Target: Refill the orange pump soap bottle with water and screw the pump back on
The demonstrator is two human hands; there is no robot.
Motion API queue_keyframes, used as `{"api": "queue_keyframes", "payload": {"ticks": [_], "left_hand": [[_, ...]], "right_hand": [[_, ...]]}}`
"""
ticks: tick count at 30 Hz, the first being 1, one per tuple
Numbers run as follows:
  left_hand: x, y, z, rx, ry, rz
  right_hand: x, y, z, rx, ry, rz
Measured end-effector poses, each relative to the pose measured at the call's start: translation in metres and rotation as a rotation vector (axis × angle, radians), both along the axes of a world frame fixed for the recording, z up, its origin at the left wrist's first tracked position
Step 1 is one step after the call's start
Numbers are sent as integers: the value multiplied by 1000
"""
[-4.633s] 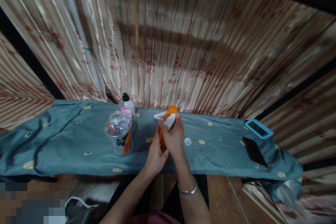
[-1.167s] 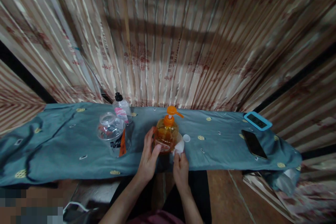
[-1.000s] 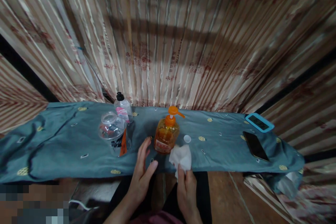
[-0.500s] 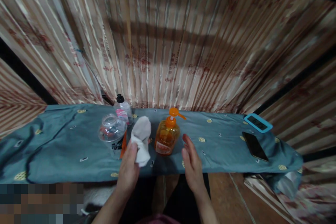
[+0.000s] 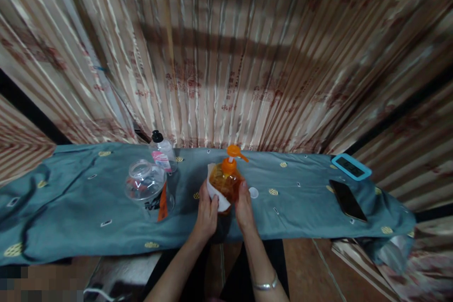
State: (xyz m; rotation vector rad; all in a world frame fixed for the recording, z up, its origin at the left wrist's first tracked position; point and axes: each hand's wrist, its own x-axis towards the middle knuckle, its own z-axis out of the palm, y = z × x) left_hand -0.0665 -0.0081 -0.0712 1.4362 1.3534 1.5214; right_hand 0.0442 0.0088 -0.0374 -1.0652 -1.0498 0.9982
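Observation:
An amber pump bottle [image 5: 228, 180] with an orange pump head stands upright between my hands at the front middle of the cloth-covered table. My left hand [image 5: 207, 212] presses a white cloth [image 5: 220, 200] against the bottle's left side, its thumb lying over the cloth. On the opposite side, my right hand [image 5: 245, 205] is wrapped against the bottle's lower right. A silver bangle [image 5: 266, 284] circles my right wrist. The fingers behind the bottle are hidden.
Left of my hands stand a clear plastic jar [image 5: 145, 188] and a clear bottle with a black cap [image 5: 163, 153]. A round white disc [image 5: 253, 193] lies right of the pump bottle. Further right are a phone [image 5: 348, 200] and a blue-framed digital clock [image 5: 351, 167]. Curtains [image 5: 226, 56] hang behind.
My left hand has carried the white cloth rightward onto the pump bottle's left side. My right hand has moved in from beside the bottle and taken hold of its right side.

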Motion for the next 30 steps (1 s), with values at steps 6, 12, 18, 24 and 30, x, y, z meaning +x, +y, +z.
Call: {"api": "queue_keyframes", "payload": {"ticks": [6, 12, 18, 24, 30], "left_hand": [[-17, -13, -29, -47, 112, -112], [-26, -20, -26, -101, 103, -176], [-13, -18, 25, -191, -161, -105], [-3, 24, 91, 13, -239, -205], [-4, 43, 55, -304, -564, -106]], "right_hand": [[-8, -8, 20, 65, 90, 69], [-5, -19, 29, 197, -42, 112], [-6, -18, 32, 110, -56, 104], [-2, -15, 29, 135, -5, 121], [-5, -15, 27, 109, 11, 118]]}}
